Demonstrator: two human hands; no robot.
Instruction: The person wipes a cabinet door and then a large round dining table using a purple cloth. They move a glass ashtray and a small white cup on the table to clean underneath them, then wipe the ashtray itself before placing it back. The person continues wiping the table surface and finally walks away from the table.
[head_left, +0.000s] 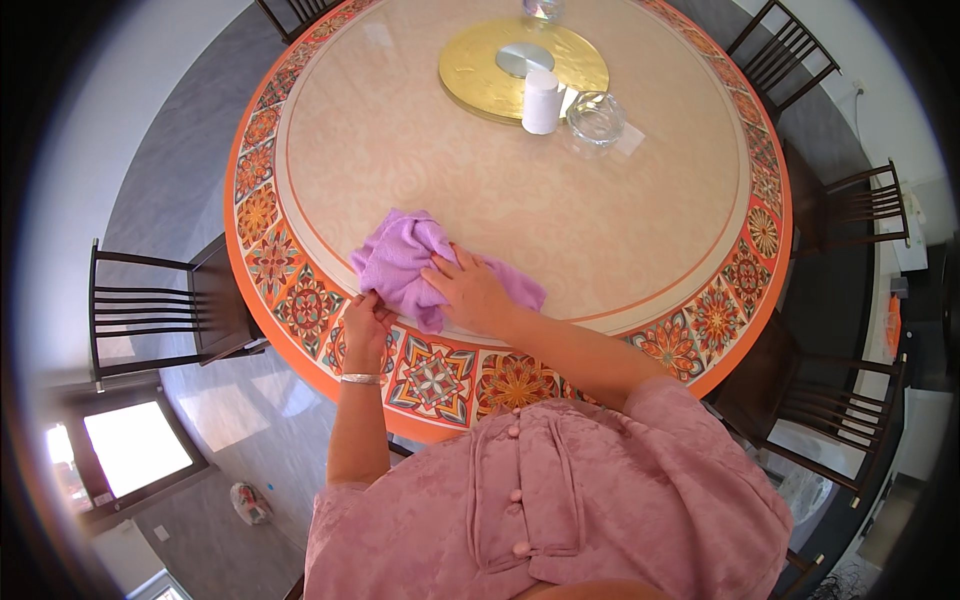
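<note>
A crumpled purple cloth (401, 259) lies on the near left part of a round dining table (600, 247), bunched at its left end and flatter towards the right. My right hand (472, 294) rests on the cloth with its fingers spread over the folds, holding it against the tabletop. Beside the cloth's near left edge is my left hand (366, 326), a silver bangle on its wrist. Its curled fingertips touch the cloth's edge; whether they pinch it is not clear. Under the left hand runs a patterned border (433, 377) of orange tile-like motifs.
A gold lazy Susan (480, 71) sits farther back on the table. A white cylinder (541, 103) and a clear glass ashtray (596, 118) stand at its near right edge. Dark wooden chairs (150, 311) surround the table. A plastic bag (250, 502) lies on the floor, lower left.
</note>
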